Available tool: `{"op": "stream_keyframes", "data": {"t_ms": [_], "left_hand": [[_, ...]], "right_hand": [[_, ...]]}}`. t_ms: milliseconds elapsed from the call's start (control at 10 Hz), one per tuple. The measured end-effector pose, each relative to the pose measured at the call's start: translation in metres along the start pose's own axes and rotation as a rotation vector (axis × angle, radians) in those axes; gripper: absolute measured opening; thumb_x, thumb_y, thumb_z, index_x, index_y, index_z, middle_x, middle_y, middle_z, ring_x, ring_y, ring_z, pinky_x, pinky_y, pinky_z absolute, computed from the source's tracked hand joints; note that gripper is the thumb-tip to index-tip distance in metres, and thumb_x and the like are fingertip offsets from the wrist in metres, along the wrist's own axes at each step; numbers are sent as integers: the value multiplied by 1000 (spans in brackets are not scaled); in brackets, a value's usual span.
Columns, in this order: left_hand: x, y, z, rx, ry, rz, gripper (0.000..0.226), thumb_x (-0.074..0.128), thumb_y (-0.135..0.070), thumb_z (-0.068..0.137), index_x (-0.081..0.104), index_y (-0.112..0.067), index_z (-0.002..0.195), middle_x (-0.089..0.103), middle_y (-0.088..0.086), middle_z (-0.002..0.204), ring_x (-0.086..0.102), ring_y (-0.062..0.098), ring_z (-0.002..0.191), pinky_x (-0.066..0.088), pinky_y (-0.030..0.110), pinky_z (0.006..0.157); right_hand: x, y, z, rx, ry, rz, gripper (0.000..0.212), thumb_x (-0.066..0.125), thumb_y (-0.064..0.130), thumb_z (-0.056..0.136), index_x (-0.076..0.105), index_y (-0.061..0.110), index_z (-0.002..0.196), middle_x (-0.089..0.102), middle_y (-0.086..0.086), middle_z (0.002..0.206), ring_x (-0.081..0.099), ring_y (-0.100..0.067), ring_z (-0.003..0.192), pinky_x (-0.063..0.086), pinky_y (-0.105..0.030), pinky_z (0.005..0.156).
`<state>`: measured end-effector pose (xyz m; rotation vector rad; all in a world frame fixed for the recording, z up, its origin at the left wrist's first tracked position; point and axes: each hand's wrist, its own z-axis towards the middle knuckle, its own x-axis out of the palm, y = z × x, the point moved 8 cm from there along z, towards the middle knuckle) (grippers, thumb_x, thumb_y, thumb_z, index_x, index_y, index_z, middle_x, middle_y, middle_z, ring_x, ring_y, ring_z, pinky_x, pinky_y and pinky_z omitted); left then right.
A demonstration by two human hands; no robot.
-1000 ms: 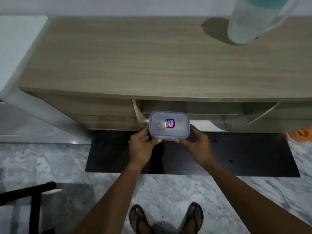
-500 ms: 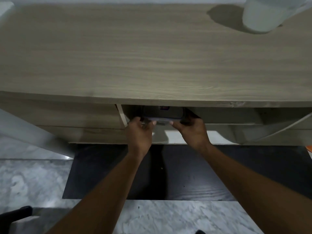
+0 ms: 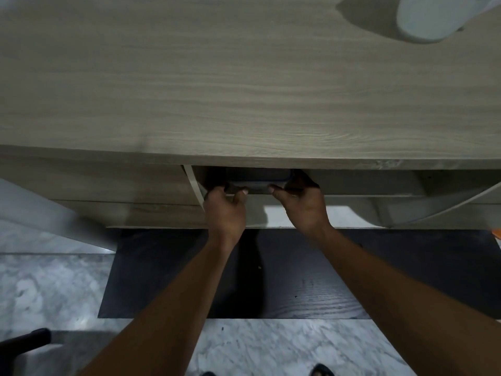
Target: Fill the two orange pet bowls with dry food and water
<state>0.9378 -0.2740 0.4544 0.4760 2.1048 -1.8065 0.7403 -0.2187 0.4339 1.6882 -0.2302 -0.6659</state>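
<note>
A clear plastic food container [image 3: 257, 179] with a blue-rimmed lid sits in the shadowed open shelf under the wooden cabinet top [image 3: 244, 90]; only its near edge shows. My left hand [image 3: 225, 210] grips its left end and my right hand [image 3: 301, 204] grips its right end, fingers curled round the edge. A translucent water jug [image 3: 433, 17] stands on the cabinet top at the far right. A sliver of an orange pet bowl [image 3: 496, 233] shows at the right edge, on the floor.
A dark mat [image 3: 284, 275] lies on the marble floor [image 3: 54, 289] before the cabinet. A black chair part [image 3: 24, 341] pokes in at lower left. A white wall corner [image 3: 40, 213] stands left of the cabinet. My sandalled feet show at the bottom.
Both hands carried the container from in front of the cabinet into the shelf under its top. My view has moved closer and lower.
</note>
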Motion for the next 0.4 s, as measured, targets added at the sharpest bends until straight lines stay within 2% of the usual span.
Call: {"op": "stream_keyframes", "data": {"t_ms": [100, 200, 300, 400], "left_hand": [[-3, -7, -4, 19, -5, 4, 24, 73, -22, 86, 66, 1, 88, 70, 20, 89, 66, 32, 88, 42, 24, 71], [-5, -13, -10, 36, 14, 4, 21, 75, -24, 85, 61, -9, 84, 66, 9, 82, 62, 23, 77, 40, 19, 66], [-8, -15, -15, -1, 77, -10, 28, 75, -29, 84, 59, -6, 90, 69, 10, 94, 66, 25, 90, 50, 30, 76], [-15, -16, -35, -83, 166, 19, 52, 72, -35, 86, 56, -6, 127, 61, 12, 128, 57, 27, 121, 48, 37, 99]], "right_hand": [[0, 1, -2, 15, -2, -9, 31, 86, 22, 80, 56, 15, 81, 47, 10, 59, 44, -1, 52, 42, -17, 62], [-3, 0, -7, 15, 0, -25, 33, 86, 34, 77, 54, 26, 78, 49, 17, 56, 47, -1, 53, 45, -25, 65], [-7, 12, -23, 77, 2, -71, 38, 83, 43, 79, 66, 25, 108, 66, 12, 83, 63, -10, 79, 50, -28, 77], [-17, 24, -46, 200, -8, -40, 70, 82, 42, 82, 54, 20, 143, 66, 3, 119, 64, -18, 104, 50, -29, 90]]}}
